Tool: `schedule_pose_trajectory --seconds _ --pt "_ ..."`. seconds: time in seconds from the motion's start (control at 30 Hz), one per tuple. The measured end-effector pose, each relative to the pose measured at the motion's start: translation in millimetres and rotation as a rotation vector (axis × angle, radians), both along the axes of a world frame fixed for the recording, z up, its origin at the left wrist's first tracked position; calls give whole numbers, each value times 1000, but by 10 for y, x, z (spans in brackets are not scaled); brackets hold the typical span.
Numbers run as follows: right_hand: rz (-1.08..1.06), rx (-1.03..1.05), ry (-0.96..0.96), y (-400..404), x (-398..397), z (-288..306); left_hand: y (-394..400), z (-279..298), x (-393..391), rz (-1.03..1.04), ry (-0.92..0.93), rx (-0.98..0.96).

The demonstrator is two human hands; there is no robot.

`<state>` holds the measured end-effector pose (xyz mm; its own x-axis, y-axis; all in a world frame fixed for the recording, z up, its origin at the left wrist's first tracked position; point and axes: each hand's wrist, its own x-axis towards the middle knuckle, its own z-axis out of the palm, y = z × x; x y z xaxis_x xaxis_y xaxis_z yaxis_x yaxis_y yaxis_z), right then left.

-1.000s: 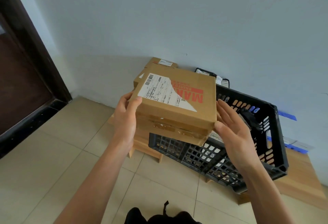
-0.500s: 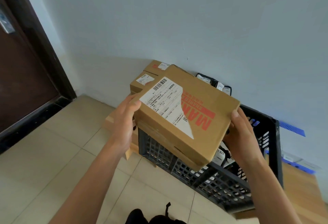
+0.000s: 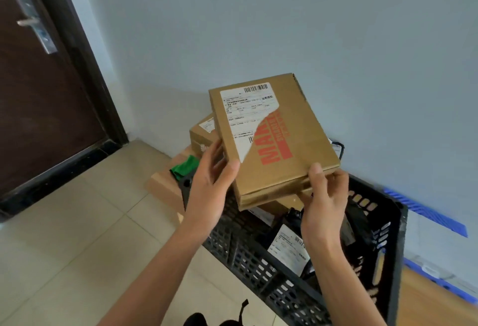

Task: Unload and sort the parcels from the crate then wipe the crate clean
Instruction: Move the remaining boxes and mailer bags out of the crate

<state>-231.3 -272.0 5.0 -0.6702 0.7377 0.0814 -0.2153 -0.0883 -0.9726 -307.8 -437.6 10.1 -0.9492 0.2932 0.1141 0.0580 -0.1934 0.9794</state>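
Partly hiding the crate (image 3: 388, 235), a cardboard parcel (image 3: 274, 142) sits gripped between both hands (image 3: 207, 183), fingers underneath unseen.

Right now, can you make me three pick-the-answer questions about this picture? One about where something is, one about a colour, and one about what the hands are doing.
1. Where is the green cloth?
A. inside the crate
B. on the wooden platform left of the crate
C. hanging on the door

2. What colour is the big print on the held cardboard box?
A. blue
B. green
C. red

3. What are the hands doing?
A. both hold the box
B. both rest on the floor
C. one wipes the crate

Answers:
1. B: the cloth lies on the wooden platform, outside the black crate.
2. C: the block letters across the box top are red.
3. A: the left hand holds the box's left edge and the right hand pinches its near right corner, above the crate.
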Motion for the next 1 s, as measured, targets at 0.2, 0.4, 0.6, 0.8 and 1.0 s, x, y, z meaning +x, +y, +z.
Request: schedule_pose_trajectory --seconds 0.2,0.4,0.6,0.8,1.0 --pt "153 108 -66 -36 -18 -49 -67 -95 6 45 21 2" --pt "269 178 -89 -230 -25 -108 -369 -85 -111 71 44 -51" --pt "298 221 -85 -650 -150 -96 -823 -101 -155 115 55 -53" --pt "338 232 -90 -1321 -343 -89 -1531 -120 -285 153 65 -62" --pt "389 217 -81 -2155 -585 -117 -2422 -163 -467 210 63 -70"
